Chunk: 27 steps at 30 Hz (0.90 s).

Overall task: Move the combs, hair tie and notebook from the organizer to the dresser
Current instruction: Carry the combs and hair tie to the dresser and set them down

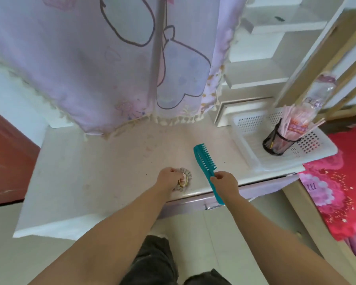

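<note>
A teal comb (205,162) is gripped by its handle in my right hand (224,182), just above the dresser top (90,171) near its front edge, teeth pointing right. My left hand (169,178) pinches a frilly grey hair tie (184,178) with a yellow band that rests on the dresser top, left of the comb. The white perforated organizer basket (255,124) stands at the dresser's right end. No notebook or second comb shows in view.
A black mesh cup (275,144) of pink sticks stands in the basket. A pink fringed cloth (111,68) hangs over the back of the dresser. White shelves (265,54) rise at the back right. A red flowered bedspread (341,182) lies at the right.
</note>
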Available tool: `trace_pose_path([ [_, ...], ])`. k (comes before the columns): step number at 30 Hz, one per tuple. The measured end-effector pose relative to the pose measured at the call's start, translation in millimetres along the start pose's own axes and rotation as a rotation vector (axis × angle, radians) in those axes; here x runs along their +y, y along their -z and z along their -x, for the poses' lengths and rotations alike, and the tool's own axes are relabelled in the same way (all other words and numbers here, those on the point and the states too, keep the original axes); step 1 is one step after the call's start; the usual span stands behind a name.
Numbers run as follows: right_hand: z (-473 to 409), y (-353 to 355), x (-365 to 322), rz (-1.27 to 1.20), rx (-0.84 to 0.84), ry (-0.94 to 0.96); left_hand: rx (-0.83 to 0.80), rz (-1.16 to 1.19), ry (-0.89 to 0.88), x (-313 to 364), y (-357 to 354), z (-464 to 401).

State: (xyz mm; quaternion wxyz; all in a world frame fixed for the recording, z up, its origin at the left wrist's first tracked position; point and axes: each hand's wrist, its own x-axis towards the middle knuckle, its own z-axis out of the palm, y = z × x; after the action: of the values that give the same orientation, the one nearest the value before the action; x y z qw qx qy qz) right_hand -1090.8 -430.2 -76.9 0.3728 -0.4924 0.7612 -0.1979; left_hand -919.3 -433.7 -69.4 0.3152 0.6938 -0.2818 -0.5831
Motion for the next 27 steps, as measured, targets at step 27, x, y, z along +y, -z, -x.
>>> trace_pose_path([
  [27,-98,3,9,0.178,0.063,-0.108,0.056,-1.277,-0.417,-28,16,-91],
])
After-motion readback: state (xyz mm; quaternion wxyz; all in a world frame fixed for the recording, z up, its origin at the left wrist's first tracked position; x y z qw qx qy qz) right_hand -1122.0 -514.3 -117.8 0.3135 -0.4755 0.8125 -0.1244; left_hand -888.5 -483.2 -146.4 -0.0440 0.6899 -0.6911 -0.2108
